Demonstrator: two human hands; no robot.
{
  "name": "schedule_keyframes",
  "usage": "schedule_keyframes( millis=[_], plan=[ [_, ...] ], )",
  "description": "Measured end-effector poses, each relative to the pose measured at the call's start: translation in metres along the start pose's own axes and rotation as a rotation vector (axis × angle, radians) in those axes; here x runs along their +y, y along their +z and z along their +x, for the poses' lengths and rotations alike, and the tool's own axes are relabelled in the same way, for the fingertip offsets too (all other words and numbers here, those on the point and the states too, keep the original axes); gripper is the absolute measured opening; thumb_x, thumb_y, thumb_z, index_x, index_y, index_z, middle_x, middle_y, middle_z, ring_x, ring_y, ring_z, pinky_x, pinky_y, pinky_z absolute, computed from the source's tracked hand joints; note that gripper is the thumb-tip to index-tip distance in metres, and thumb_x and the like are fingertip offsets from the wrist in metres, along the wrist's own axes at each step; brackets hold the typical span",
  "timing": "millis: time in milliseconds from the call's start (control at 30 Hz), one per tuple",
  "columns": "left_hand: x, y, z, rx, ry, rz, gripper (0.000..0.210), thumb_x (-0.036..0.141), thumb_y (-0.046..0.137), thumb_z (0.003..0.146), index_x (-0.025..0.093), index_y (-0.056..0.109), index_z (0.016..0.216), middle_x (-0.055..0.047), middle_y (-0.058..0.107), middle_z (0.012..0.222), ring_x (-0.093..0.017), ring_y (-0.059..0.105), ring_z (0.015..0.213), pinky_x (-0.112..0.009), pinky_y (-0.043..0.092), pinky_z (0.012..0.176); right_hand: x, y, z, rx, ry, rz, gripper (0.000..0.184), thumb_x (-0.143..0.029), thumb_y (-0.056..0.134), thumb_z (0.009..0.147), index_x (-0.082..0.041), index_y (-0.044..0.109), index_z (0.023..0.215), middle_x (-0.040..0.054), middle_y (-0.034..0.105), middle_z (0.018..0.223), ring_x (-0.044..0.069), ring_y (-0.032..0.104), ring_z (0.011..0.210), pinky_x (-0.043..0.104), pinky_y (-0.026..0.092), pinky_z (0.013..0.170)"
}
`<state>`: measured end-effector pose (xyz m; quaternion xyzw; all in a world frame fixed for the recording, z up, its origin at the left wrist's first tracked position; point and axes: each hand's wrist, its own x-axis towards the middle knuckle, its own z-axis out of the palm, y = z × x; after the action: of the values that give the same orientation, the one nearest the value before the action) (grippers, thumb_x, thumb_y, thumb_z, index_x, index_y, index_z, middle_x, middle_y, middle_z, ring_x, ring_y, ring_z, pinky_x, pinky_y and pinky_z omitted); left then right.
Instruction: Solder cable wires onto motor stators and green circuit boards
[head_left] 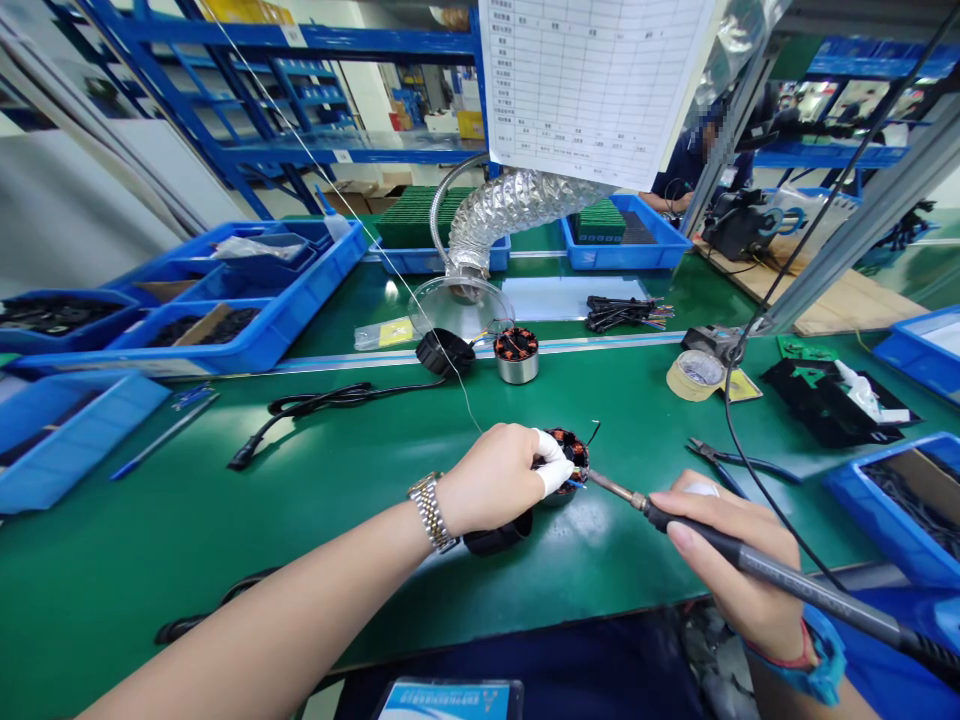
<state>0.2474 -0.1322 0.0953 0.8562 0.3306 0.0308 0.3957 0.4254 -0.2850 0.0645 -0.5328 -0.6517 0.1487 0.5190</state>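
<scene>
My left hand (491, 480), with white finger cots on thumb and forefinger, is closed in a pinch over a motor stator (568, 455) with copper windings. A thin solder wire (396, 268) slants down from the upper left and passes behind this hand; its end is hidden by my fingers. Short coloured leads (576, 485) stick out by the fingertips. My right hand (739, 560) is wrapped round a soldering iron (720, 540), its tip touching or very near the stator's right side. A black round housing (501, 535) sits partly under my left wrist.
Behind the work stand a silver-rimmed stator (517, 358) and a black cap (444, 352) with a cable, below an extraction hood (461, 305). Cutters (739, 465) and a tape roll (696, 375) lie right. Blue bins (281, 330) flank the green bench. A person (686, 165) sits beyond.
</scene>
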Motion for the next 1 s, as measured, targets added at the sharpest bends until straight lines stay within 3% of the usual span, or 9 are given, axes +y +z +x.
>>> schedule_keyframes(
  millis=[500, 800, 1000],
  plan=[
    [-0.001, -0.001, 0.001, -0.004, -0.002, 0.004, 0.027, 0.033, 0.047, 0.078, 0.015, 0.060, 0.064, 0.000, 0.061, 0.062, -0.012, 0.052, 0.058, -0.023, 0.032, 0.052, 0.000, -0.001, 0.000, 0.013, 0.006, 0.032, 0.029, -0.006, 0.054, 0.076, -0.020, 0.063, 0.099, 0.0031, 0.058, 0.073, 0.014, 0.052, 0.068, 0.029, 0.042, 0.058],
    [0.000, -0.002, 0.003, -0.010, 0.002, 0.028, 0.028, 0.034, 0.046, 0.078, 0.015, 0.060, 0.063, 0.000, 0.059, 0.059, -0.012, 0.049, 0.055, -0.023, 0.030, 0.050, 0.006, -0.002, -0.006, 0.141, 0.016, 0.064, 0.029, -0.008, 0.055, 0.075, -0.022, 0.065, 0.099, 0.0028, 0.062, 0.074, 0.015, 0.055, 0.068, 0.032, 0.043, 0.064],
    [0.001, -0.002, 0.002, -0.014, 0.011, 0.015, 0.029, 0.034, 0.047, 0.078, 0.015, 0.059, 0.061, 0.000, 0.056, 0.057, -0.011, 0.046, 0.053, -0.023, 0.029, 0.049, 0.020, 0.001, -0.015, 0.354, 0.208, 0.162, 0.020, -0.018, 0.059, 0.075, -0.025, 0.069, 0.091, 0.0046, 0.067, 0.084, 0.021, 0.060, 0.082, 0.034, 0.046, 0.070]
  ],
)
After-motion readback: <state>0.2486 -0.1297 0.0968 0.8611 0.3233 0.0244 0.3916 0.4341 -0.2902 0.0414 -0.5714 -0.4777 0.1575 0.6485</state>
